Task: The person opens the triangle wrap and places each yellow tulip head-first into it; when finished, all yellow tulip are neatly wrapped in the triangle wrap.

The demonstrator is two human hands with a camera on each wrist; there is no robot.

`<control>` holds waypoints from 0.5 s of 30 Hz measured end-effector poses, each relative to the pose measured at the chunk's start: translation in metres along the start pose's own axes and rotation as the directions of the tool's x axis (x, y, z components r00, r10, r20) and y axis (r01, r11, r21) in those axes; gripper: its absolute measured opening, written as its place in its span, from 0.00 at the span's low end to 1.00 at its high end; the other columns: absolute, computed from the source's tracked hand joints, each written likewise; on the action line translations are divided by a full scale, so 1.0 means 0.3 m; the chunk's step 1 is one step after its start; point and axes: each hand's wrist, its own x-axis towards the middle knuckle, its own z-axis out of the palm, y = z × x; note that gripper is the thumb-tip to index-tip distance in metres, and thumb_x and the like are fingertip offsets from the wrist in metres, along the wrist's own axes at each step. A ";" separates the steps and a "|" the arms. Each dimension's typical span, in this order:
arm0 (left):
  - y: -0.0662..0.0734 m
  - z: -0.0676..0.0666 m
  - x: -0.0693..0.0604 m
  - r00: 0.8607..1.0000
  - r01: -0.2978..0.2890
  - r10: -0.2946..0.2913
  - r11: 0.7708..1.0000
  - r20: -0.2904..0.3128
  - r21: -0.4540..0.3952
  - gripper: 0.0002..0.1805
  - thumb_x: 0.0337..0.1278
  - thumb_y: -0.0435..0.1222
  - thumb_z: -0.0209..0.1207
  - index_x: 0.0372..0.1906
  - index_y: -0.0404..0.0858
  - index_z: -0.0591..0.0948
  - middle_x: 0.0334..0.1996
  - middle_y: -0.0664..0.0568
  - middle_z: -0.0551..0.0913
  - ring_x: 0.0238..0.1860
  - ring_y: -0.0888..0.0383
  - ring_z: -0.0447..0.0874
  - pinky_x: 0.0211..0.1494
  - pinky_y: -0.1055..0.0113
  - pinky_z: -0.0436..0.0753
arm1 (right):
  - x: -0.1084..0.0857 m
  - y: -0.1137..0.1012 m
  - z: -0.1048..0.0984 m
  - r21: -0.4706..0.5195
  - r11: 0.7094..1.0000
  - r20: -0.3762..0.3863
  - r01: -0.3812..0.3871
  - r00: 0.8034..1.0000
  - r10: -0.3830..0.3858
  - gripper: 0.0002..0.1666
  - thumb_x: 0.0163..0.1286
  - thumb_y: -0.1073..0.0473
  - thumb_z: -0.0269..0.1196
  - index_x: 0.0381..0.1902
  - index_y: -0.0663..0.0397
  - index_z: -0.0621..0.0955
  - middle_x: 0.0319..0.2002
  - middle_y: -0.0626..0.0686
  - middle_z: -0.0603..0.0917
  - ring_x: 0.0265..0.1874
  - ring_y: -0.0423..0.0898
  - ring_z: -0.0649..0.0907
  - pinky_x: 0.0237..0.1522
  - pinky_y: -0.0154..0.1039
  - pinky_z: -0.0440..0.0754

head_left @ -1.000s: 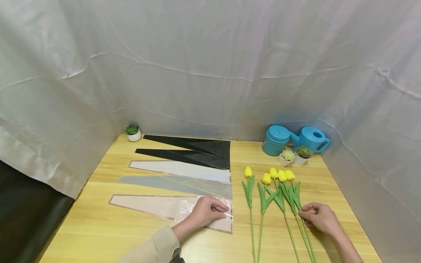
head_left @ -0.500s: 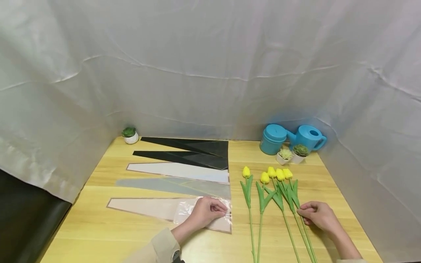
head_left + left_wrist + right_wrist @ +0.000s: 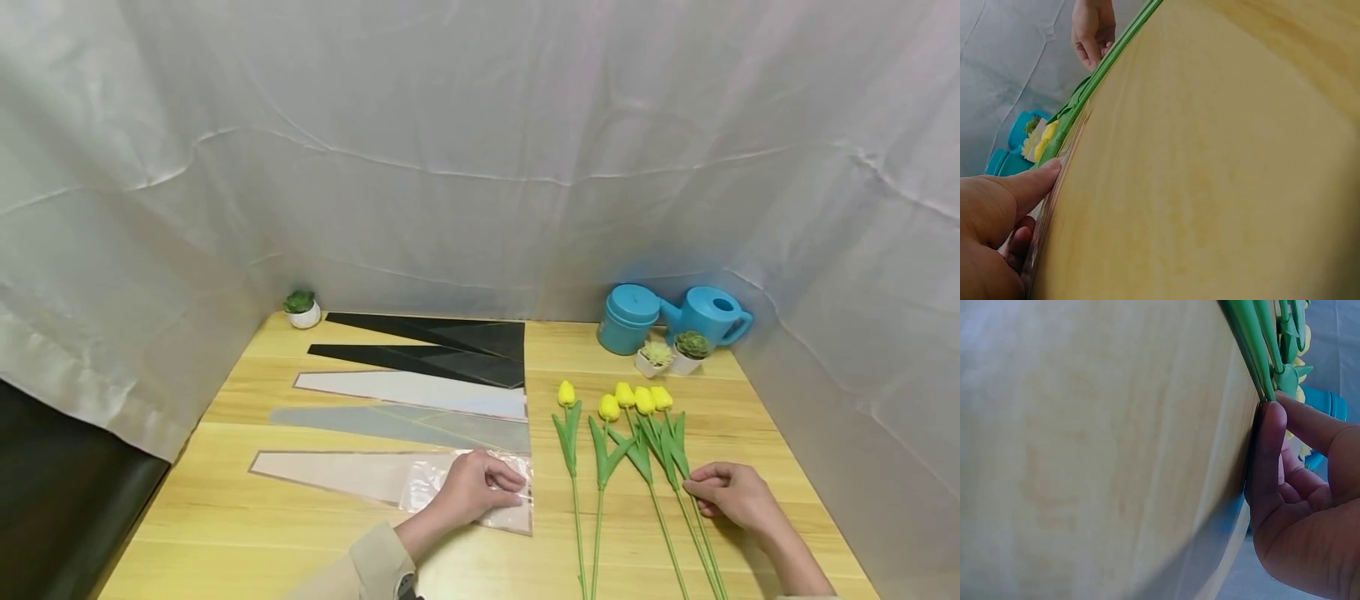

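My left hand rests on the clear plastic at the wide end of a pale pink tapered sleeve. A gap shows between its thumb and index finger; in the left wrist view the thumb touches the sleeve's edge. On the right, my right hand pinches the rightmost yellow tulip by its stem, just below the leaves. Its thumb and index finger meet at that green stem in the right wrist view. Several more tulips lie side by side to its left, their blooms pointing away from me.
Beyond the pink sleeve lie a grey sleeve, a white sleeve and two black sleeves. A potted plant stands back left. Back right are a blue canister, a blue watering can and two small succulents.
The camera view shifts slightly. Both hands stay at the same places, the left on the pink sleeve and the right at the tulip stem.
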 end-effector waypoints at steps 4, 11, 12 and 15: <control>0.000 0.002 0.002 1.000 -0.015 0.015 1.000 0.001 -0.009 0.07 0.48 0.36 0.79 0.33 0.49 0.93 0.25 0.65 0.91 0.33 0.72 0.78 0.41 0.77 0.74 | 0.000 -0.001 -0.001 -0.001 1.000 0.004 -0.002 1.000 0.002 0.20 0.71 0.59 0.69 0.50 0.72 0.81 0.30 0.52 0.87 0.27 0.46 0.85 0.29 0.39 0.87; 0.000 0.006 -0.004 1.000 -0.021 0.021 1.000 0.009 0.018 0.08 0.50 0.37 0.78 0.36 0.51 0.92 0.27 0.66 0.89 0.33 0.70 0.77 0.41 0.76 0.74 | 0.000 -0.005 -0.001 0.005 1.000 0.005 -0.009 1.000 0.009 0.19 0.71 0.59 0.69 0.49 0.72 0.81 0.29 0.52 0.87 0.27 0.47 0.85 0.28 0.39 0.86; 0.002 0.006 -0.006 1.000 -0.026 0.025 0.999 0.009 0.030 0.09 0.49 0.39 0.79 0.37 0.52 0.92 0.29 0.66 0.89 0.33 0.69 0.77 0.41 0.77 0.74 | 0.000 -0.006 -0.001 0.006 1.000 0.005 -0.010 1.000 0.010 0.19 0.71 0.59 0.70 0.49 0.72 0.81 0.29 0.53 0.87 0.27 0.47 0.85 0.28 0.40 0.86; 0.006 0.002 -0.008 0.999 -0.044 0.043 0.996 0.009 0.073 0.17 0.43 0.44 0.82 0.42 0.54 0.93 0.33 0.65 0.89 0.33 0.66 0.75 0.39 0.77 0.73 | 0.001 -0.009 -0.003 0.012 1.000 0.006 -0.013 1.000 0.012 0.19 0.70 0.60 0.70 0.49 0.72 0.81 0.29 0.52 0.87 0.27 0.47 0.85 0.29 0.40 0.86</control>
